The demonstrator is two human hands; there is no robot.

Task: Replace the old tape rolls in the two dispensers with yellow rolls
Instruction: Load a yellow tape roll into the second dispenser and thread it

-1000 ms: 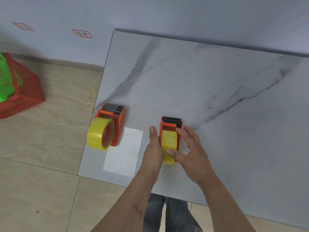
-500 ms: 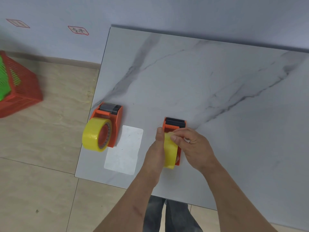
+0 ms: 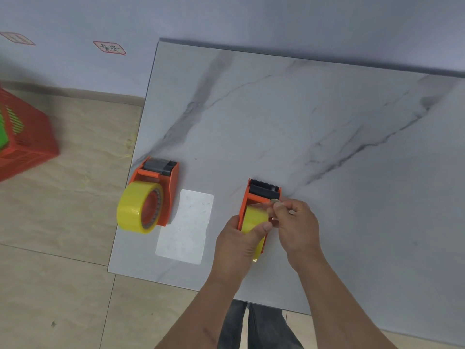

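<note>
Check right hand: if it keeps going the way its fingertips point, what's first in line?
Likely the right dispenser: the right hand pinches the tape end, fingertips aimed up-left at the orange frame below the black cutter. Depth unclear from one view.

Soft, even light falls on the table (image 3: 327, 147), with faint shadows. Its edges bow from wide-angle distortion. Slightly soft focus throughout.

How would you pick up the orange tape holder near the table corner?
Probably pinch the left dispenser's flat orange side plate from above. It lies on its side, the yellow roll overhanging the table edge, so the roll itself would likely turn or slip.
</note>
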